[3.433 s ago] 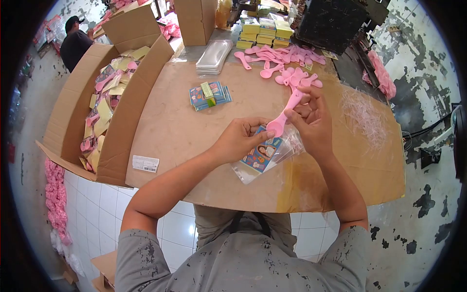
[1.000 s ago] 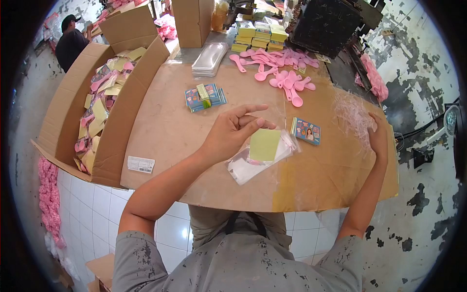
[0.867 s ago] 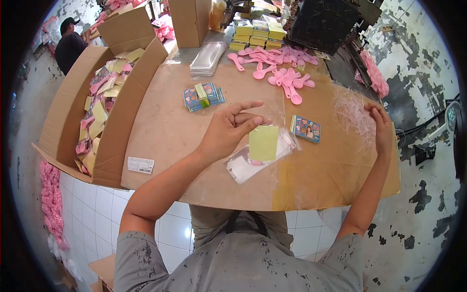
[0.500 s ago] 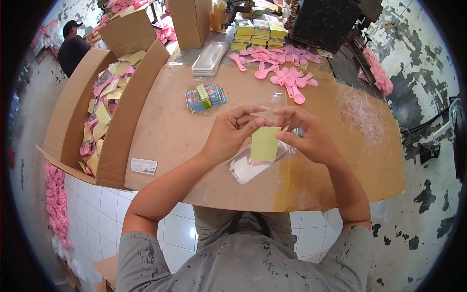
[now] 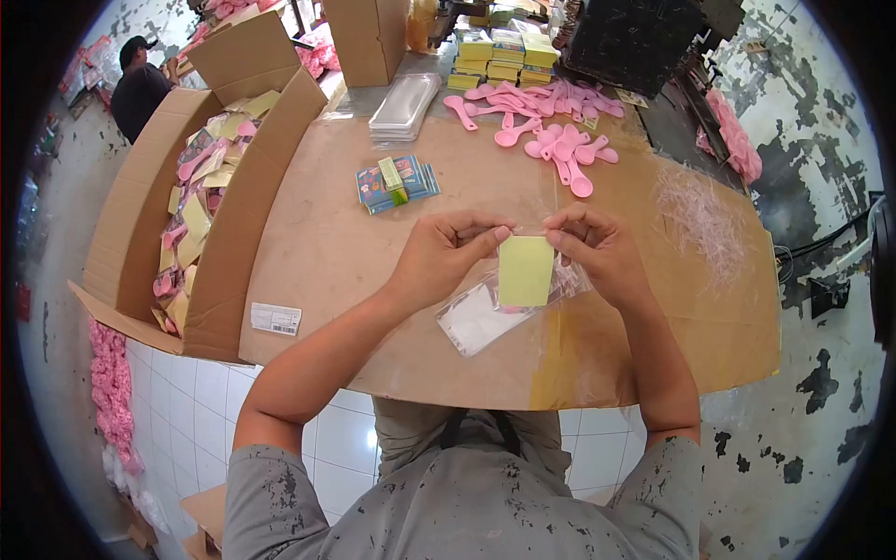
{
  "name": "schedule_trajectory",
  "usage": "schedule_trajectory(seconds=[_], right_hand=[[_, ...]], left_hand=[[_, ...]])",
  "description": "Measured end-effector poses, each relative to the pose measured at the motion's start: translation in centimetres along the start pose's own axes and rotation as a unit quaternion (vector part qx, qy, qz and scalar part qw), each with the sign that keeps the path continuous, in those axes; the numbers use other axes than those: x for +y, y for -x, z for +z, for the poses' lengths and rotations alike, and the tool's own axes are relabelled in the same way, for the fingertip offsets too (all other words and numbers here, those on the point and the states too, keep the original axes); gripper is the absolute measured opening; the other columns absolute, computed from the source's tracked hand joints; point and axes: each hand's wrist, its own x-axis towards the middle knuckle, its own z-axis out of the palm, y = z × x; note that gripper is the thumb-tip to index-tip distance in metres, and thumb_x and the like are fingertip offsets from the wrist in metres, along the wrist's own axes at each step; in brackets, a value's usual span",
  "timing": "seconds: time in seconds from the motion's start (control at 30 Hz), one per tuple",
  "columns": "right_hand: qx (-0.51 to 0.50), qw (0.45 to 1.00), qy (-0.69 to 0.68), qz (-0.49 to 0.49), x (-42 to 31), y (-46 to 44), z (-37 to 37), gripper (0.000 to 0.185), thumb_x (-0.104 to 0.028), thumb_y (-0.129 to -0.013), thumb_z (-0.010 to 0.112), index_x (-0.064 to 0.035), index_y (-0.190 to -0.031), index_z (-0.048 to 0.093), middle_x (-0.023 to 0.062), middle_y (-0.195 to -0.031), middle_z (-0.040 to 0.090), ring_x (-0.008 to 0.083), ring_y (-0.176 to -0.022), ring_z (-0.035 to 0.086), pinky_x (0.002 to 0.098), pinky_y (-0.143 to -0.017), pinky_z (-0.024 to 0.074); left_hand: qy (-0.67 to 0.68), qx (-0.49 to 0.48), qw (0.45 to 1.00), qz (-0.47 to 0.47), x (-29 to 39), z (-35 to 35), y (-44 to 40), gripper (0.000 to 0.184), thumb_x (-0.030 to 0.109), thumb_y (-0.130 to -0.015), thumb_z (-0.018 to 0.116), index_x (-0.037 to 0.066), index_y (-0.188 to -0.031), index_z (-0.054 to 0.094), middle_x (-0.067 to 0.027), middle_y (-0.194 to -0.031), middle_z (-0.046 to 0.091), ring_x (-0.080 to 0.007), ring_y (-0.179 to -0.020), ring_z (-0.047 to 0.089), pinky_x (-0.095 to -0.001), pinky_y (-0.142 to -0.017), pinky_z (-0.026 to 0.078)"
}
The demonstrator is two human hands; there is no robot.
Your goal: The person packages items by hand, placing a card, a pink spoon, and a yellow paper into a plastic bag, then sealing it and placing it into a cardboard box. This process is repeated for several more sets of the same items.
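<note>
A pale yellow card point(image 5: 525, 273) hangs upright in front of me, apparently inside a small clear plastic bag whose outline is hard to see. A bit of pink shows at its lower edge. My left hand point(image 5: 455, 250) pinches the top left corner between thumb and fingers. At the top right corner, my right hand point(image 5: 602, 254) has its thumb and forefinger pressed together. Beneath lies a stack of clear plastic bags point(image 5: 478, 322) on the cardboard-covered table point(image 5: 373, 271). Beyond my left hand rest blue printed cards point(image 5: 397, 185) with a green-and-yellow piece on top.
Pink measuring spoons point(image 5: 560, 98) are heaped toward the back, before stacked cards point(image 5: 504, 58). A large carton point(image 5: 238, 219) of packed pieces stands left. Clear plastic cases point(image 5: 404, 109) lie behind, plastic shreds point(image 5: 702, 224) at right. Another person point(image 5: 140, 91) is at far left.
My right hand has closed from spread fingers to a pinch on the top right corner. The yellow card has shifted slightly right and up.
</note>
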Motion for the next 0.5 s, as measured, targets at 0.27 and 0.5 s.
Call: schedule_trajectory(seconds=[0.27, 0.5], right_hand=[[-0.027, 0.997, -0.023, -0.062, 1.9, 0.0, -1.2, 0.015, 0.000, -0.097, 0.068, 0.0028, -0.111, 0.073, 0.0034, -0.101, 0.071, 0.0096, -0.089, 0.066, 0.0251, -0.077, 0.0536], [-0.060, 0.995, 0.010, -0.085, 1.1, 0.1, -2.0, 0.018, 0.003, -0.096, 0.067, 0.0046, -0.112, 0.075, 0.0065, -0.107, 0.069, 0.0114, -0.095, 0.066, 0.0257, -0.080, 0.0538]], left_hand=[[-0.050, -0.047, 0.997, 0.035, -0.3, -0.6, -0.2, 0.026, 0.012, -0.102, 0.068, -0.004, -0.121, 0.073, -0.0096, -0.109, 0.076, -0.0116, -0.096, 0.071, -0.0275, -0.086, 0.060], [0.071, -0.062, 0.995, -0.018, 0.3, -1.0, -0.2, 0.030, 0.020, -0.107, 0.059, -0.002, -0.124, 0.073, -0.0116, -0.114, 0.076, -0.0148, -0.101, 0.072, -0.0332, -0.092, 0.060]])
